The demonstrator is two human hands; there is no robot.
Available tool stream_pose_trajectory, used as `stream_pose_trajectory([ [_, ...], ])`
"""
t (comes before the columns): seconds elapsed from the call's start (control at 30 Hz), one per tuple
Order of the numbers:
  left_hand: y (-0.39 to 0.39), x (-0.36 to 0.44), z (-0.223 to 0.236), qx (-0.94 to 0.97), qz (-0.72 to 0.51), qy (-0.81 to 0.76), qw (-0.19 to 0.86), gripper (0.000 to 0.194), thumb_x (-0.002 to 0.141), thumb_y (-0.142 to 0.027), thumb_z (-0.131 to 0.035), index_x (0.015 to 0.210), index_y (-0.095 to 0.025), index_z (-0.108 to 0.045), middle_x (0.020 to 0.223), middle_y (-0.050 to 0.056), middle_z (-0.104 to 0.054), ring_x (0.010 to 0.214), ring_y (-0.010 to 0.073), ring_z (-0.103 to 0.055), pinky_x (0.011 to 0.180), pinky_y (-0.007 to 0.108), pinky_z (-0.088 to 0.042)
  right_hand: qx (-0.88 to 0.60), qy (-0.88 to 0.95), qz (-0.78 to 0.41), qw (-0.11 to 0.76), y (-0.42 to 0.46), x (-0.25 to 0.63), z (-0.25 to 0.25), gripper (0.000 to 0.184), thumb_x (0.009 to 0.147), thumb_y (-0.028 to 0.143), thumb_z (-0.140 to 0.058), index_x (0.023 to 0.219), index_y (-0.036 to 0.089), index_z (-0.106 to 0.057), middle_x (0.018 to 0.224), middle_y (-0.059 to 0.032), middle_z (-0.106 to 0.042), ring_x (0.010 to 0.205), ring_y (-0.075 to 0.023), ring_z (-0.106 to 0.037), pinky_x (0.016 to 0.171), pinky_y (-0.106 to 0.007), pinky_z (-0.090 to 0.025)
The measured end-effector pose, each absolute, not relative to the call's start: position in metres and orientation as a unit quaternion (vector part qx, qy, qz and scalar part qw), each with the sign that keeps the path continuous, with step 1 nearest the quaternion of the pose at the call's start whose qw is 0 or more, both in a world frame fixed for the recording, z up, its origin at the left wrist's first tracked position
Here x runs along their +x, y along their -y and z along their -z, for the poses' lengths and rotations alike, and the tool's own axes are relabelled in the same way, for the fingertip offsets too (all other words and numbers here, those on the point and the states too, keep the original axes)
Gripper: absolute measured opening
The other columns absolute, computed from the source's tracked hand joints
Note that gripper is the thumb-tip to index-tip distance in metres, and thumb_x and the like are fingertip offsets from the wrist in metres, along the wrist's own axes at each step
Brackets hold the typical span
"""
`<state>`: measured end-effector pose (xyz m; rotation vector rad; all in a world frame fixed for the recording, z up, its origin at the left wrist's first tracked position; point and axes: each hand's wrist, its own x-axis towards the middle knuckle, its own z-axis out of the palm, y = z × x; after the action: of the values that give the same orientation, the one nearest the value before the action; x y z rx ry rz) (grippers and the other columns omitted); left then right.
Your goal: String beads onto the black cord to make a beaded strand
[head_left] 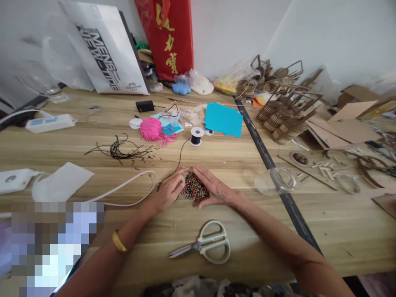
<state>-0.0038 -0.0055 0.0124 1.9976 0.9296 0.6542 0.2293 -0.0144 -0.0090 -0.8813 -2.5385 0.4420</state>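
A heap of small multicoloured beads lies on the table between my two hands. My right hand curves along the heap's right side, fingers stretched out flat and thumb apart. On the left, my left hand rests against the beads with its index finger extended and the others loosely bent; nothing shows in its grasp. A black cord runs from a white spool down behind my left hand, where part of it is hidden. Scissors with pale handles lie nearer to me, untouched.
Cut black cords and pink yarn lie at the left, blue sheets behind the spool. A white cable loops beside my left arm. On the right are a clear round container and brown lattice baskets.
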Motion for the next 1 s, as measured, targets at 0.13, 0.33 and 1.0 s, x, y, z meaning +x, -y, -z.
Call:
stream_pose_trajectory([
  [0.13, 0.002, -0.007, -0.020, 0.721, -0.321, -0.392, 0.473, 0.022, 0.088, -0.034, -0.048, 0.076, -0.016, -0.053, 0.122, 0.013, -0.058, 0.116, 0.0227, -0.051, 0.102, 0.038, -0.036, -0.329, 0.898, -0.170, 0.236, 0.020, 0.237, -0.001, 0.100, 0.070, 0.066, -0.062, 0.145, 0.015, -0.019, 0.143, -0.0208, -0.034, 0.135, -0.0316, -0.032, 0.108, -0.051, -0.033],
  [0.33, 0.008, 0.000, -0.029, 0.650, -0.271, -0.392, 0.592, 0.027, 0.081, -0.037, -0.057, 0.071, -0.013, -0.060, 0.068, 0.003, -0.062, 0.064, 0.0128, -0.055, 0.064, 0.024, -0.044, -0.342, 0.858, -0.188, 0.333, 0.038, 0.231, -0.017, 0.059, 0.082, 0.045, -0.063, 0.131, 0.018, -0.043, 0.122, -0.0149, -0.054, 0.114, -0.0251, -0.050, 0.094, -0.043, -0.047],
  [1.0, 0.017, 0.010, -0.005, 0.645, -0.235, -0.361, 0.631, 0.028, 0.071, -0.038, -0.069, 0.073, -0.011, -0.060, 0.055, -0.002, -0.054, 0.051, 0.0080, -0.047, 0.051, 0.019, -0.037, -0.329, 0.850, -0.175, 0.373, 0.050, 0.208, 0.001, 0.010, 0.093, 0.022, -0.046, 0.096, 0.018, -0.055, 0.087, -0.0075, -0.063, 0.084, -0.0177, -0.056, 0.077, -0.033, -0.048],
])
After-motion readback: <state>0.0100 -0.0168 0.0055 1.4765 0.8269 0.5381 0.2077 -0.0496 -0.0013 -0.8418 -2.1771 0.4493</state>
